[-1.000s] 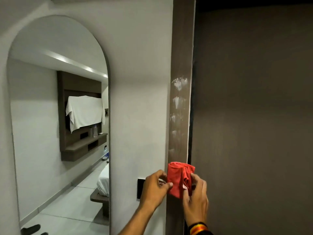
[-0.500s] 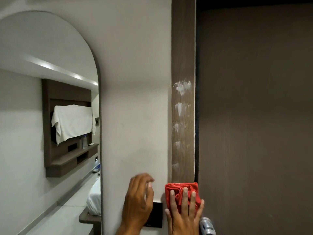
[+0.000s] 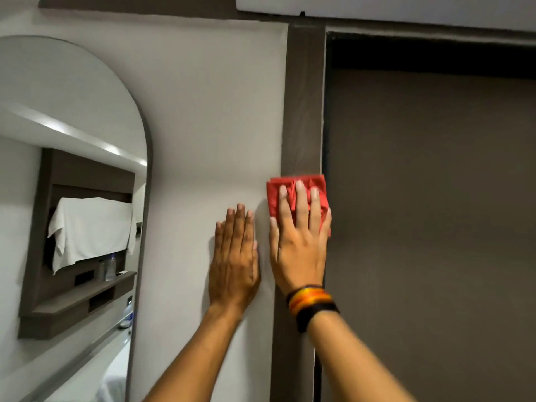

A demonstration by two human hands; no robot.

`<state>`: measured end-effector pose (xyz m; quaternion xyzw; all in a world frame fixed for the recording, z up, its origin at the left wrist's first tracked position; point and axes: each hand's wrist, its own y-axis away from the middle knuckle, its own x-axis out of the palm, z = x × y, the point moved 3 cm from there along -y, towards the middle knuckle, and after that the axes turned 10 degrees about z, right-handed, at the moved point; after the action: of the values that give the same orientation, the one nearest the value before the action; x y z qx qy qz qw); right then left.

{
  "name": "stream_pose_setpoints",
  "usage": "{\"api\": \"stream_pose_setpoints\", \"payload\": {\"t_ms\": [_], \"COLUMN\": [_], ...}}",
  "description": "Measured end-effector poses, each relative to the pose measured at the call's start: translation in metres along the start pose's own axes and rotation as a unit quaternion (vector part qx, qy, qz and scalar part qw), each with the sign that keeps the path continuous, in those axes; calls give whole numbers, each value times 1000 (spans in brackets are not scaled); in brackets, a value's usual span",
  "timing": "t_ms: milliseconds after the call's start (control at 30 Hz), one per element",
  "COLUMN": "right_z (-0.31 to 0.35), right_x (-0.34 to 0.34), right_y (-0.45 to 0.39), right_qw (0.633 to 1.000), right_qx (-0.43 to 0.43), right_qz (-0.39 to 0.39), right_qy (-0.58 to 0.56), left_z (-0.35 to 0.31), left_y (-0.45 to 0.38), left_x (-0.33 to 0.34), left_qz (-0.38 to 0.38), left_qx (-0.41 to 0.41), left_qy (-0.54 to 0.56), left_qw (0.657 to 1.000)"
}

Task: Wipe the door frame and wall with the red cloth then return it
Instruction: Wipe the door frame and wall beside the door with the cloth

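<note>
Red cloth (image 3: 297,195) up against the brown door frame (image 3: 304,111), folded into a rough square, and the right hand (image 3: 300,242) is spread flat over it, fingers apart and pointing up, palm pressing the fabric to the wood. The cloth's left edge laps just onto the white wall (image 3: 208,111). The left hand (image 3: 235,262) lies flat and empty on that wall, fingers together, just beside the right. A striped orange-and-black wristband (image 3: 311,303) circles the right wrist. To the right of the frame sits the dark door (image 3: 435,227). Far left, an arched mirror (image 3: 72,198) reflects a white towel (image 3: 90,227) draped on a wooden shelf unit.
</note>
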<state>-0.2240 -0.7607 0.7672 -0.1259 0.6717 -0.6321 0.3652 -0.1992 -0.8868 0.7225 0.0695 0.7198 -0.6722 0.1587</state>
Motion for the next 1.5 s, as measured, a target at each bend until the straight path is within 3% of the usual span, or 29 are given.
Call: {"api": "stream_pose_setpoints", "payload": {"t_ms": [133, 200, 500, 733, 1000, 1233, 1500], "right_z": [-7, -8, 12, 9, 15, 12, 24], "right_x": [46, 53, -39, -10, -75, -52, -103], "right_y": [131, 153, -119, -23, -212, -155, -282], "right_qw": [999, 999, 1000, 999, 1000, 1000, 1000], "right_qx": [22, 19, 9, 36, -2, 5, 12], "right_qz": [28, 36, 6, -2, 19, 1, 22], "right_qy": [1, -2, -9, -15, -14, -24, 10], "left_z": [4, 4, 5, 3, 6, 5, 7], "left_y": [2, 3, 1, 0, -1, -1, 0], "left_x": [5, 5, 4, 3, 8, 7, 11], "left_qz": [-14, -20, -35, -16, -36, -35, -41], "left_qx": [8, 8, 25, 20, 23, 21, 29], "left_qy": [5, -3, -5, 0, 0, -6, 3], "left_qw": [1000, 1000, 999, 1000, 999, 999, 999]}}
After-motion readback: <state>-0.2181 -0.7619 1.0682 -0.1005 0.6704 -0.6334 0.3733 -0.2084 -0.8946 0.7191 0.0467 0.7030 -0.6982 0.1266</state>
